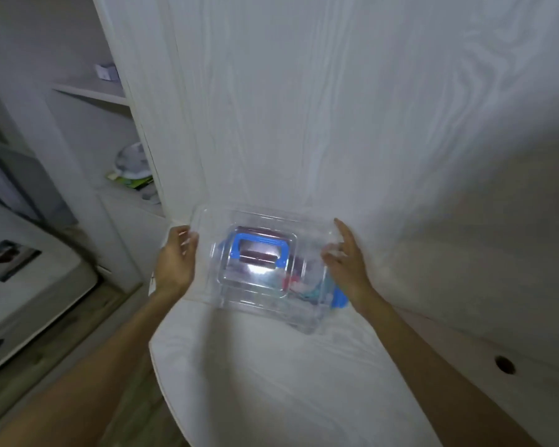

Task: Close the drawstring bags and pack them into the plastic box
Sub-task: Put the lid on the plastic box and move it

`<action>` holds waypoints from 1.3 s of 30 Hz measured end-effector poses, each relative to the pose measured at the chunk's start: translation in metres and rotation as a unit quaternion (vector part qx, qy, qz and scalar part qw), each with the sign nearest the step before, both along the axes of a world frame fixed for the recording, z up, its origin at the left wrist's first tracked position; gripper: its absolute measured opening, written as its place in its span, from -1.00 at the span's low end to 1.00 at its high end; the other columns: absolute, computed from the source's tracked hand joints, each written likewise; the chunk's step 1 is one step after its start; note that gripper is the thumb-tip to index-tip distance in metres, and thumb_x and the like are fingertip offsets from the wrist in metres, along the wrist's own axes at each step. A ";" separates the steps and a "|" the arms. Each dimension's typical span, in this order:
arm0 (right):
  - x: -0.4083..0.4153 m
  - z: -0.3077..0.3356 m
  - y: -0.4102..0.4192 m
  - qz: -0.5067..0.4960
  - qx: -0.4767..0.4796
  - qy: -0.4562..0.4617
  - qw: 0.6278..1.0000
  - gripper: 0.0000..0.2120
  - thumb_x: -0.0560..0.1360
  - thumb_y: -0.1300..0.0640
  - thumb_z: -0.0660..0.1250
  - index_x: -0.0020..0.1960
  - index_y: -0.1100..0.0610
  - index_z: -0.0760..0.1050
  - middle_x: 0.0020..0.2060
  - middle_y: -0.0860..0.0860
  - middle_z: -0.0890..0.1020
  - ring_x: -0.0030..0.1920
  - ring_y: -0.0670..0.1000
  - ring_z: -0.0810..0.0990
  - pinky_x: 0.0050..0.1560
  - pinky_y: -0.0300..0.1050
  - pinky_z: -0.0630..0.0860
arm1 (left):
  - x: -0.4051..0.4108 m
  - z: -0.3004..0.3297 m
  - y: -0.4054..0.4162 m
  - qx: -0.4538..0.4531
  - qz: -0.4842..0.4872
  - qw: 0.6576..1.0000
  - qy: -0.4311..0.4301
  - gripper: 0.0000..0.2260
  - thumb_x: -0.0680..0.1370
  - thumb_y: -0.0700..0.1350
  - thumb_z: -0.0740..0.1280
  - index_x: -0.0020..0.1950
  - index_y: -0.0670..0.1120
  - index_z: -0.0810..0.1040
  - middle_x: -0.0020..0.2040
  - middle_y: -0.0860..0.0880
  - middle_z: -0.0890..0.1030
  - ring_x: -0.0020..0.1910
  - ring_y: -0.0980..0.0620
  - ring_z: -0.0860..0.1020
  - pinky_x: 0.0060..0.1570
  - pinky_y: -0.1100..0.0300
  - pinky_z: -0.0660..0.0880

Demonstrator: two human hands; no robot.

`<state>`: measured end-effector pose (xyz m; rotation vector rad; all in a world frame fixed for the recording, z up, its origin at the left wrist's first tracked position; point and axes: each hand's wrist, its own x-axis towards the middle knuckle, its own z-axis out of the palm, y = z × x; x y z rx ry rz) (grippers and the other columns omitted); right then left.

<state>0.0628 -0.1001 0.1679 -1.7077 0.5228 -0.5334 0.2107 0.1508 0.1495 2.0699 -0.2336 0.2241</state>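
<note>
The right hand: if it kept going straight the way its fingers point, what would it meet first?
Probably the white wood-grain panel behind the plastic box. The right hand points up and away past the box's right edge, though depth is unclear.

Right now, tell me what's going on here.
A person has both hands on a clear plastic box that sits on a white cushioned surface. The left hand holds the box's left edge; the right hand is at its right side, fingers spread. The lid with the blue handle is on, and colourful items show blurrily inside.
</note>
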 end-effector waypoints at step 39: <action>0.037 -0.055 -0.017 -0.241 -0.023 0.246 0.939 -0.59 0.53 -0.03 0.29 0.24 0.23 0.53 0.15 0.16 0.61 0.14 0.17 0.57 0.19 0.03 0.48 | 0.116 -0.043 -0.068 0.047 -0.116 0.959 0.256 -0.65 0.44 0.15 0.41 0.01 -0.11 0.67 -0.12 -0.13 0.67 -0.11 -0.11 0.60 -0.12 0.17 0.45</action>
